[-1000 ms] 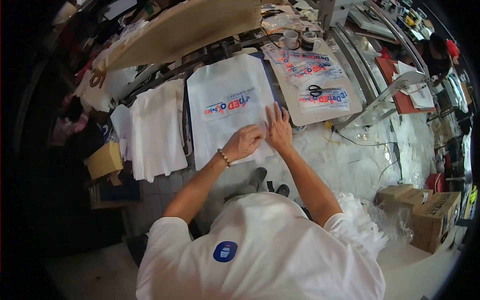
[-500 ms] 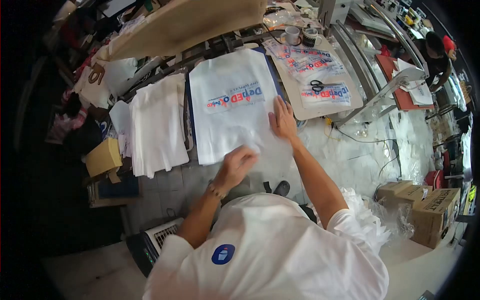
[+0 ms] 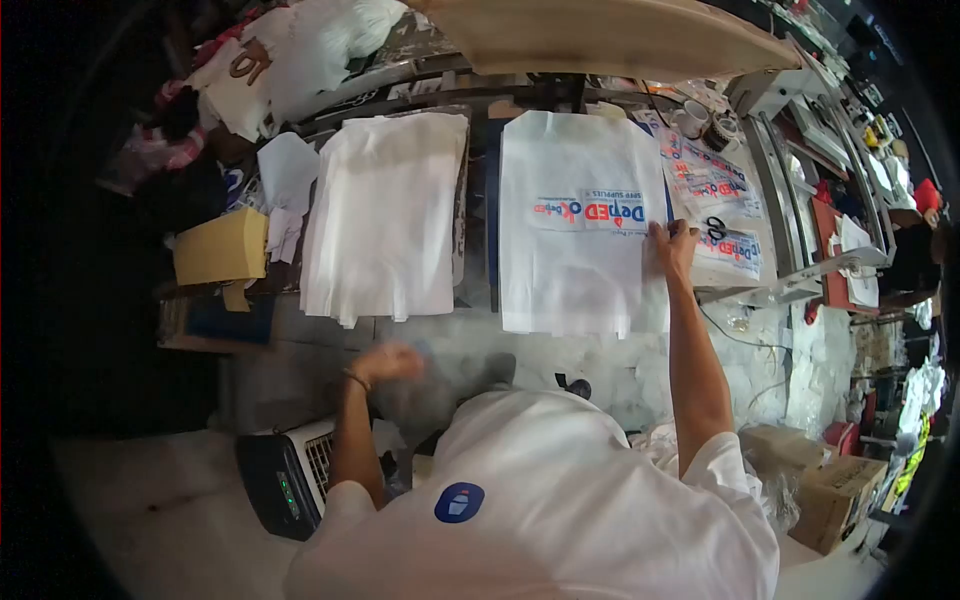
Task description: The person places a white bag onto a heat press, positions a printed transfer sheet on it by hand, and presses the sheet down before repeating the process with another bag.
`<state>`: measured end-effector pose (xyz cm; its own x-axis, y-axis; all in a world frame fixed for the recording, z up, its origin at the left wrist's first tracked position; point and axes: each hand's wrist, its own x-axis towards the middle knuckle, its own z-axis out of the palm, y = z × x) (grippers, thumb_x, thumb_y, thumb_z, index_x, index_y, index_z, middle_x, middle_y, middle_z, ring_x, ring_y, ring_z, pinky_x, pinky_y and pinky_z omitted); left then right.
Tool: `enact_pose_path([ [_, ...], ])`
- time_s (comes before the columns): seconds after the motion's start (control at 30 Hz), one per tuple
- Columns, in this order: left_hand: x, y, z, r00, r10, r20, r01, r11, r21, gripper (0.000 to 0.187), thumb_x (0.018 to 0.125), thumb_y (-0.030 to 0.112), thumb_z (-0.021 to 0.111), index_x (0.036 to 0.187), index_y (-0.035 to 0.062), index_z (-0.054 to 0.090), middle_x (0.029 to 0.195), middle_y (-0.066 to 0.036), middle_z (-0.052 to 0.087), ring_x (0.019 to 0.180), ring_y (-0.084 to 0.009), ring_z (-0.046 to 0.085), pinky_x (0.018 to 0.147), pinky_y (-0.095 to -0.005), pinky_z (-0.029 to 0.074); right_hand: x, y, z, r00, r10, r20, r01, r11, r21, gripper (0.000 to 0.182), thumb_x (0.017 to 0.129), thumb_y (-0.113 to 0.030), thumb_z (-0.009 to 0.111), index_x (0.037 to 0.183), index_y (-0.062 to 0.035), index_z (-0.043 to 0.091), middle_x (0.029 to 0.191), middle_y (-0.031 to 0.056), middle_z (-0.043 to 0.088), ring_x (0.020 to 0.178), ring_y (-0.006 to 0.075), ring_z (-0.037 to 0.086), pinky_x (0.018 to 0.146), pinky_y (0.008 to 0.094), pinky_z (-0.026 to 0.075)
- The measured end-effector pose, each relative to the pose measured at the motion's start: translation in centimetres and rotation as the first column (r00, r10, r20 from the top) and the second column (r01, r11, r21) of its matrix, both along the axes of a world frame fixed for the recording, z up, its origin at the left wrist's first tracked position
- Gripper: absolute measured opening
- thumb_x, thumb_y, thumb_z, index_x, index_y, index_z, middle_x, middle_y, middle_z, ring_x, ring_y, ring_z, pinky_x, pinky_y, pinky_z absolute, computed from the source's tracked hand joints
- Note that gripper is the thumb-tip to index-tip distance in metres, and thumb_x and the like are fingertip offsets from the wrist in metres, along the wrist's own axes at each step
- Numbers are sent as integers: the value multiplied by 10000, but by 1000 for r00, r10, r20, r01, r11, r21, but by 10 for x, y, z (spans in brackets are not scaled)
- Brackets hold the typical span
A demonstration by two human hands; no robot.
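A white fabric piece (image 3: 575,270) with a red and blue "DepED" print lies flat on a dark blue board (image 3: 493,215). At its right edge, beside the print, my right hand (image 3: 676,247) has its fingers bent and closed on the fabric's margin. My left hand (image 3: 392,362) is off the fabric, in the air below and left of it. Motion smears its fingers, and a faint bluish blur shows at the tips; what that is I cannot make out. Left of the board lies a stack of plain white fabric pieces (image 3: 385,220).
Printed transfer sheets (image 3: 710,185) and black scissors (image 3: 714,229) lie on a board at right, with mugs (image 3: 692,118) behind. A metal frame (image 3: 800,190) stands farther right. A black and white appliance (image 3: 285,480) is at lower left, cardboard boxes (image 3: 840,495) at lower right.
My left hand has swung down and left, away from the fabric's lower edge. My right hand stays at the right edge, its fingers now more bent. The camera view has turned leftward.
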<state>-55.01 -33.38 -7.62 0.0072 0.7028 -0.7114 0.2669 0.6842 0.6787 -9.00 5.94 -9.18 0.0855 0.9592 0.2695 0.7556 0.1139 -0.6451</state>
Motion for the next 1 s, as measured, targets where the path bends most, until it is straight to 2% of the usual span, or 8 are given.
enact_pose_path([
  [0.13, -106, 102, -7, 825, 478, -301, -122, 671, 732, 132, 945, 139, 675, 924, 9, 691, 764, -44, 692, 702, -148, 640, 671, -298, 531, 27, 28, -40, 996, -4, -85, -1, 999, -52, 477, 834, -411, 795, 992, 14, 644, 972, 175, 604, 853, 271, 583, 775, 396, 487],
  [0.27, -247, 157, -65, 228, 564, -794, -8, 816, 578, 805, 811, 572, 762, 1330, -17, 582, 1369, -246, 579, 1297, -418, 506, 1067, -500, 428, 35, -20, 10, 912, -65, -405, -47, 965, -259, 370, 845, -353, 779, 943, -34, 621, 777, 48, 565, 708, 158, 529, 620, 339, 443],
  [0.37, -242, 170, -31, 210, 327, -921, -142, 943, 302, 959, 763, 665, 747, 1446, 35, 511, 1470, -252, 502, 1353, -418, 481, 1132, -488, 391, 87, -55, -2, 795, -175, -582, 9, 961, -277, 360, 832, -324, 788, 969, -63, 581, 764, 7, 540, 664, 132, 498, 569, 306, 412],
  [0.57, -307, 186, -69, 546, 575, -609, -224, 801, 555, 1055, 671, 516, 906, 1449, -54, 478, 1493, -250, 491, 1346, -441, 483, 1143, -490, 377, 134, -164, 31, 755, -185, -629, -31, 948, -316, 799, 825, -225, 815, 1464, -127, 345, 1173, 136, 561, 1040, 232, 568, 898, 370, 501],
  [0.7, -343, 215, -63, 319, 272, -908, -15, 959, 282, 871, 821, 480, 810, 1442, -41, 490, 1461, -241, 512, 1270, -398, 536, 1102, -471, 409, 151, -222, 97, 734, -24, -679, -79, 989, -121, 480, 875, -72, 676, 1350, -67, 610, 1123, 41, 641, 947, 97, 546, 852, 259, 464],
  [0.8, -325, 221, -51, 201, 236, -951, 95, 961, 258, 851, 830, 496, 792, 1425, -39, 503, 1428, -245, 534, 1243, -401, 553, 1079, -479, 426, 181, -294, 147, 709, -78, -701, 267, 950, 164, 490, 849, -58, 608, 1336, -61, 655, 1180, 10, 670, 866, 53, 514, 788, 204, 440],
  [0.87, -322, 222, -43, 147, 245, -958, 145, 953, 265, 839, 836, 507, 780, 1414, -38, 512, 1406, -247, 548, 1226, -403, 565, 1063, -484, 438, 208, -356, 178, 681, -241, -692, 493, 849, 190, 516, 919, -118, 713, 1404, -14, 567, 1395, 82, 603, 1244, 138, 548, 1058, 302, 454],
  [1.0, -320, 222, -25, 56, 283, -958, 229, 930, 288, 817, 848, 530, 757, 1392, -36, 529, 1362, -252, 576, 1190, -407, 588, 1032, -495, 461, 243, -475, 207, 556, -560, -614, 817, 504, 280, 794, 828, -81, 820, 1493, 38, 402, 1474, 179, 473, 1343, 230, 482, 1070, 356, 478],
])
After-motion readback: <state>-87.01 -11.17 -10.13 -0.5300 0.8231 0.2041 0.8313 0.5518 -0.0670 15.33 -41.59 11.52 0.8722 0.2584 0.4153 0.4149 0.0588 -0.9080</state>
